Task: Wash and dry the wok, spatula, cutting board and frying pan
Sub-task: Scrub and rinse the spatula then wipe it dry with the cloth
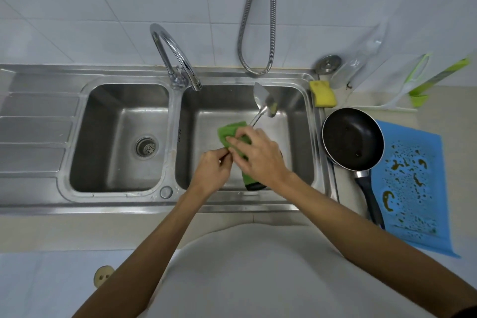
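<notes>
the spatula (263,103) was held over the right basin of the sink (307,137), its blade pointing to the far side and its handle wrapped in a green cloth (232,133). the right hand (260,156) was closed on the cloth around the handle, while the left hand (210,171) was pinched together on the cloth's near edge. a smear seemed to cling to the blade, though this could not be told for certain. the step was judged to be a wiping of the handle; it would be done well if the cloth were kept snug and drawn along the full length to the blade. the frying pan (352,139) lay on the counter just right of the sink, beside a wet blue mat (413,188). no wok was seen.
</notes>
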Demonstrator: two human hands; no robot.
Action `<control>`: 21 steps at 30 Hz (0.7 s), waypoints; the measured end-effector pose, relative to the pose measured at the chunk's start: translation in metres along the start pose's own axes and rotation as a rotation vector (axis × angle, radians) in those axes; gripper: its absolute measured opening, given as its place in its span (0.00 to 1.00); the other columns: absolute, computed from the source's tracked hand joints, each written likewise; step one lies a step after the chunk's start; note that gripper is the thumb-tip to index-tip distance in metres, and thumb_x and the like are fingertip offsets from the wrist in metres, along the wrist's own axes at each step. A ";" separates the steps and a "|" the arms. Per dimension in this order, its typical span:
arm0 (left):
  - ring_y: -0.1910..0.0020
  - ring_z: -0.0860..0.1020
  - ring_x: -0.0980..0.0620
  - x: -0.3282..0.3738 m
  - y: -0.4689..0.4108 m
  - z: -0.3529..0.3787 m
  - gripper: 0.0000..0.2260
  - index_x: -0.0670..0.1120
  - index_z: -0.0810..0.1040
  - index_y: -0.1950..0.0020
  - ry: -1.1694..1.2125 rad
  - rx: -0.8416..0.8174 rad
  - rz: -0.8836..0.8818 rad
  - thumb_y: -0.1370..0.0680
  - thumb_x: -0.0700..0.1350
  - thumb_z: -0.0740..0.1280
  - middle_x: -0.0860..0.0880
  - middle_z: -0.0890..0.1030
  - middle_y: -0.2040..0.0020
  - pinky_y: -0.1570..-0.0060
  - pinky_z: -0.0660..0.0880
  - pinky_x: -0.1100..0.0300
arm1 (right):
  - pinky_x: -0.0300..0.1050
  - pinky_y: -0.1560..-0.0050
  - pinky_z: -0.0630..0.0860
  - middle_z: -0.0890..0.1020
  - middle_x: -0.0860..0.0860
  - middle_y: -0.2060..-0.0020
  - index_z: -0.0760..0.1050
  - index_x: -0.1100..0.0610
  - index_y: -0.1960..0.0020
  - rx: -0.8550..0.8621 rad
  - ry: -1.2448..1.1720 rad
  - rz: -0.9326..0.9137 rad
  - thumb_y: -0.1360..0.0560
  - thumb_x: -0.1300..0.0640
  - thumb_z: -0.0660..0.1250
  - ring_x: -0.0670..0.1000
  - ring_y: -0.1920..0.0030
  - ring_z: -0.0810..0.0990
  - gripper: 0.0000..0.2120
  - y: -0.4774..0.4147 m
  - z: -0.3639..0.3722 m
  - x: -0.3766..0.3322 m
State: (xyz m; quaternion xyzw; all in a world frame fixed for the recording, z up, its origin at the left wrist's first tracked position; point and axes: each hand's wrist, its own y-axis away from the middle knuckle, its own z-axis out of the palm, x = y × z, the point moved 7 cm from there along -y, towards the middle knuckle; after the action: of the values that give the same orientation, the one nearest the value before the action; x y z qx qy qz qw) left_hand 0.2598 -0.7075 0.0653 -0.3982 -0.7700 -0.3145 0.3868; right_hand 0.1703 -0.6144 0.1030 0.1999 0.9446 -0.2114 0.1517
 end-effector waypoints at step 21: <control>0.79 0.60 0.57 -0.019 0.018 0.007 0.14 0.46 0.82 0.52 0.326 -0.127 -0.312 0.16 0.44 0.57 0.50 0.68 0.71 0.81 0.57 0.66 | 0.37 0.60 0.72 0.78 0.56 0.52 0.83 0.61 0.42 0.432 -0.042 0.362 0.20 0.55 0.67 0.46 0.57 0.73 0.12 -0.011 -0.076 0.071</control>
State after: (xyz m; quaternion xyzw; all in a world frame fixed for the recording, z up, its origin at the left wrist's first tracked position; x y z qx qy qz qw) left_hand 0.2797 -0.7000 0.0487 -0.2418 -0.7282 -0.4784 0.4270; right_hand 0.0876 -0.5660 0.1461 0.3884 0.8233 -0.3815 0.1605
